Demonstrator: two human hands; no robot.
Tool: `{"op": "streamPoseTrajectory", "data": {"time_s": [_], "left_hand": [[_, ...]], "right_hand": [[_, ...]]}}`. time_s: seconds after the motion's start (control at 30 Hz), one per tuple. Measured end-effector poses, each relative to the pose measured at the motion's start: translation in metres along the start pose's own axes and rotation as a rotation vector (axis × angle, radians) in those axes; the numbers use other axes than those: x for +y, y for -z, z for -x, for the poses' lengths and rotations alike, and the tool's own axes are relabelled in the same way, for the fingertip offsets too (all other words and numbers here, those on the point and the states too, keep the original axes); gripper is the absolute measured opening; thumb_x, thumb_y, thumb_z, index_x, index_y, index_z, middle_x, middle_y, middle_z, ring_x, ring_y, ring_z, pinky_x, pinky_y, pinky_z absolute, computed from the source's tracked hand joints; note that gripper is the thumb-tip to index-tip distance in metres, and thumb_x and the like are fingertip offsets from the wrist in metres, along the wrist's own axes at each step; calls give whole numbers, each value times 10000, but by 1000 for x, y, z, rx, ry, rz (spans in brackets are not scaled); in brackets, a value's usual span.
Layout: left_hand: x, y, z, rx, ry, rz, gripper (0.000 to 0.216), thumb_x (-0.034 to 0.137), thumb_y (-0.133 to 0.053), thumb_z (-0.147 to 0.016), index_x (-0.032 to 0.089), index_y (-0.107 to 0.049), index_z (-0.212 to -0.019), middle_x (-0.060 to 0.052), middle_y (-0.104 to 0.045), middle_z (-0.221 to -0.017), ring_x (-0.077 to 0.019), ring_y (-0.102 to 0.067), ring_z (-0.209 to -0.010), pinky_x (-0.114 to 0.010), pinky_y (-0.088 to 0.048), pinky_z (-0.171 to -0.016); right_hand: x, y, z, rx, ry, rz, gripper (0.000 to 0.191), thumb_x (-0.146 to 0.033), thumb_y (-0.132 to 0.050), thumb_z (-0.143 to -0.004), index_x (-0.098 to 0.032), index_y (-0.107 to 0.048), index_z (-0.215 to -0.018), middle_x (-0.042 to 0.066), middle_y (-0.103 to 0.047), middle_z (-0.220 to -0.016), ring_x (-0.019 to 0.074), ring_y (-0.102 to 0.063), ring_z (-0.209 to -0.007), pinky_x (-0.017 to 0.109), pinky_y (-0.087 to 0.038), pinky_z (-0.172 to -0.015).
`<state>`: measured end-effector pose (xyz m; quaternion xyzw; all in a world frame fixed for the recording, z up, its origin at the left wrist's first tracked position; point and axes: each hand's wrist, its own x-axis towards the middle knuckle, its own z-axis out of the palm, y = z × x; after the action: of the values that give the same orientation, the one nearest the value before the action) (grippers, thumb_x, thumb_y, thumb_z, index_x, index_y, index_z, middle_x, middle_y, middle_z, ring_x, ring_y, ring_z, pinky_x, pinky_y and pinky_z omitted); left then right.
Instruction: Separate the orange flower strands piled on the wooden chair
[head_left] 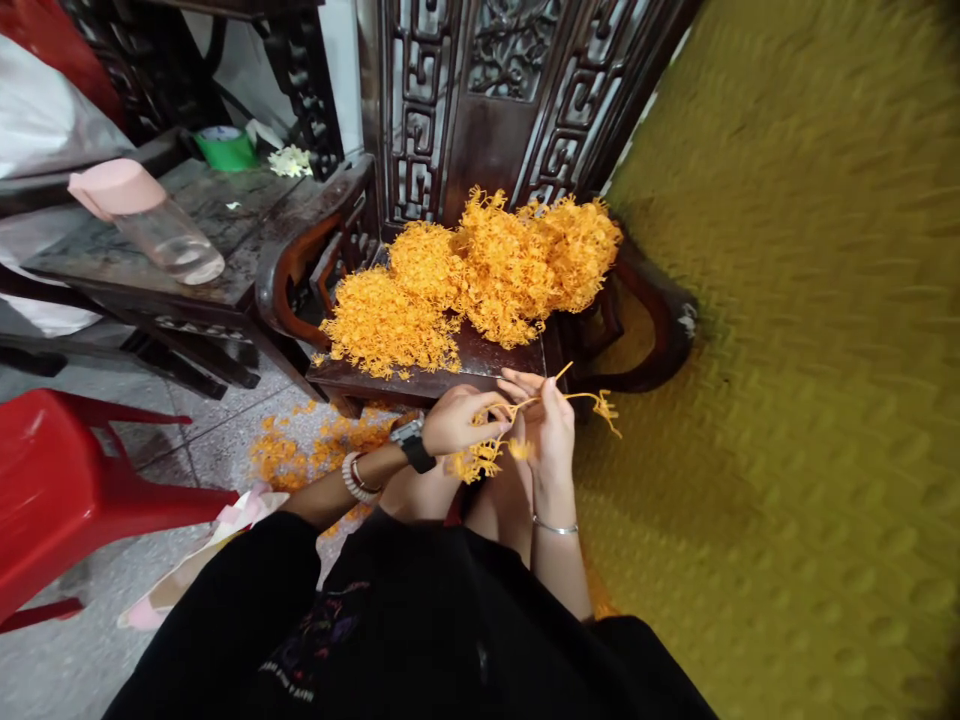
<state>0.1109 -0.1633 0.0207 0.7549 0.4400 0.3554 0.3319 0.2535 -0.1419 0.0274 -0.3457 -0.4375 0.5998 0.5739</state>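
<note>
My left hand [456, 420], with a black watch and a bead bracelet on the wrist, is closed in a pinch on a strand of orange fringed cord [517, 415]. Beside it my right hand [549, 428] also grips this cord, and a frayed end [604, 408] sticks out to the right. A small orange tuft [478, 460] hangs below my hands. Both hands hover over my knees, just in front of a dark carved wooden chair [420, 380]. Its seat carries a big heap of orange fringed pieces [480, 275].
More orange scraps [300, 450] lie on the tiled floor. A red plastic stool [67, 490] stands at the left. A dark side table [225, 215] holds a clear bottle with a pink cap [154, 225] and a green roll [225, 148]. A large yellow textured mass [787, 400] fills the right.
</note>
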Motion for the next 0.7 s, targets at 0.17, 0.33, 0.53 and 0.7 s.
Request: {"op": "streamPoseTrajectory", "data": {"time_s": [0.17, 0.33, 0.53, 0.7], "left_hand": [[-9, 3, 10, -78, 199, 437, 316, 435, -659, -753, 125, -652, -695, -54, -664, -731, -158, -593, -714, -290, -456, -749], [-10, -6, 19, -129, 410, 901, 439, 546, -653, -739, 107, -634, -741, -76, -661, -704, -142, -585, -626, -281, -451, -645], [-12, -13, 22, 119, 427, 952, 426, 516, -686, -730, 126, -668, -902, 10, -558, -623, -48, -405, -454, -197, -313, -461], [-9, -4, 16, 295, 282, 813, 357, 483, -636, -785, 126, -641, -795, -38, -630, -786, -127, -560, -725, -242, -439, -728]], "right_hand": [[-16, 7, -12, 38, 11, -92, 305, -467, -577, -855, -173, -656, -837, 45, -748, -815, 122, -690, -607, 238, -541, -611], [-21, 13, -21, 104, 18, -184, 269, -446, -588, -847, -183, -635, -820, -24, -689, -652, 84, -628, -480, 199, -515, -506], [-17, 15, -17, 2, -96, -199, 400, -581, -502, -854, -233, -609, -1019, 28, -730, -858, 163, -704, -821, 305, -567, -726], [-4, 9, 5, -213, -325, -11, 449, -562, -617, -779, -215, -633, -1064, 49, -708, -911, 148, -662, -731, 258, -538, -617]]}}
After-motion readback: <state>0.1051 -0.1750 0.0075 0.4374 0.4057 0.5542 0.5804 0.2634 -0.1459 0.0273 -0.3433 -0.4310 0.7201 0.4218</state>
